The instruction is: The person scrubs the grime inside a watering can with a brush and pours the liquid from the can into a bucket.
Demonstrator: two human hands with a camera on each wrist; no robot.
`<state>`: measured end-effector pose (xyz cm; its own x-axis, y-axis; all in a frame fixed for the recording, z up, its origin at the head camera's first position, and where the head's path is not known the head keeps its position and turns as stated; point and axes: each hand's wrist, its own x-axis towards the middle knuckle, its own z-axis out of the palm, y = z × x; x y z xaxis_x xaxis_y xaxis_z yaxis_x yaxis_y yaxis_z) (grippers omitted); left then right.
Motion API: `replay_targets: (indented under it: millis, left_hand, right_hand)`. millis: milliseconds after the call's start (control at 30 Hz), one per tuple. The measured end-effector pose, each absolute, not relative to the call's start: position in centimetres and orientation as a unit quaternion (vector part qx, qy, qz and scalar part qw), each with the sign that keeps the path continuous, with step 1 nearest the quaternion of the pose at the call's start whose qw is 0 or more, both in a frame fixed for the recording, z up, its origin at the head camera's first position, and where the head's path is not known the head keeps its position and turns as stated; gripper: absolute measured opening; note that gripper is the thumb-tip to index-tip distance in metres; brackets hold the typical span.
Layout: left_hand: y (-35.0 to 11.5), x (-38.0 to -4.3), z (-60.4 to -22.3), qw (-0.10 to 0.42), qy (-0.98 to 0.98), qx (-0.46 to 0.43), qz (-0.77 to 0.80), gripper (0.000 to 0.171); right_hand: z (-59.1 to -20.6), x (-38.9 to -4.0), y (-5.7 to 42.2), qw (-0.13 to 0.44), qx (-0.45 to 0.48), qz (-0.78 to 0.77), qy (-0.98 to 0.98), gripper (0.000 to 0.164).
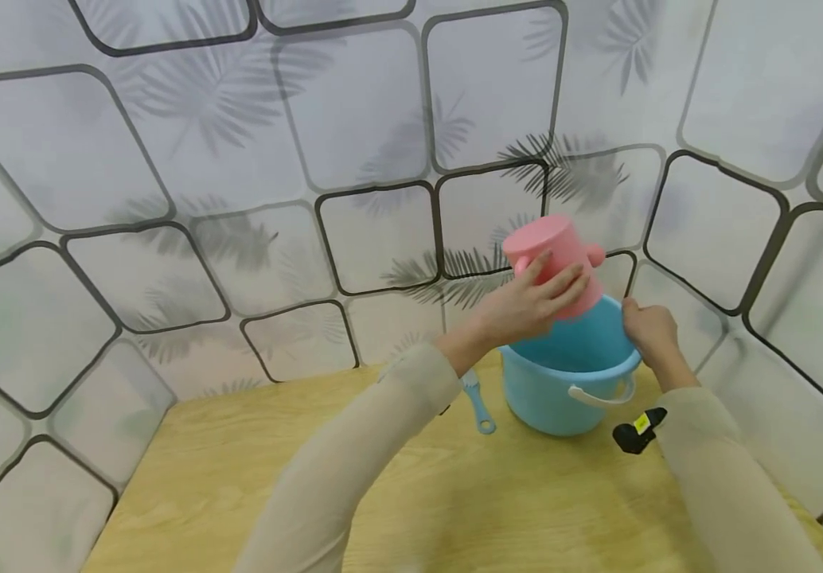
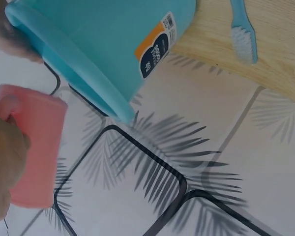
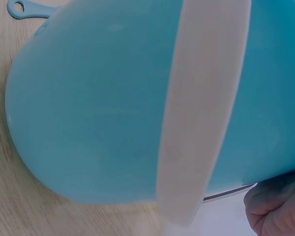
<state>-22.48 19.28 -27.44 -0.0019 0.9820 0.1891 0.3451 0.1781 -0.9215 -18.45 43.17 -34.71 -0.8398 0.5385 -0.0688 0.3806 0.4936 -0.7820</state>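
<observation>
My left hand grips a pink cup with small side handles, holding it tilted above the blue bucket. In the left wrist view the cup is beside the bucket's rim, apart from it. My right hand grips the bucket's rim at its right side. The bucket stands on the table, and its white carrying handle hangs down in front. What the bucket contains is not visible. A blue brush with white bristles lies to the left of the bucket.
The wooden table ends against a patterned wall covering at the back and sides. Close to the right sleeve is a small black device with a yellow label. The bucket is near the right-hand back corner.
</observation>
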Motion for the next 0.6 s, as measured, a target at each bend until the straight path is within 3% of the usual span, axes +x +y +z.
replay_targets:
  millis: [167,433,600]
  left_hand:
    - [19.4,-22.8,-27.2,0.469,-0.613,-0.540,0.337,0.047]
    - [19.2,-22.9,-25.7,0.416,-0.629,-0.548,0.362,0.037]
    - [20.5,-21.7,-25.6,0.405,-0.639,-0.536,0.376,0.044]
  right_hand:
    - [-34.9,-18.7,43.4,0.102,-0.261,0.418,-0.864,0.049]
    - [-34.9,-18.8,43.2,0.096,-0.265,0.420,-0.862,0.051]
    - [-35.0,-18.5,43.4,0.094,-0.266,0.423,-0.861,0.054]
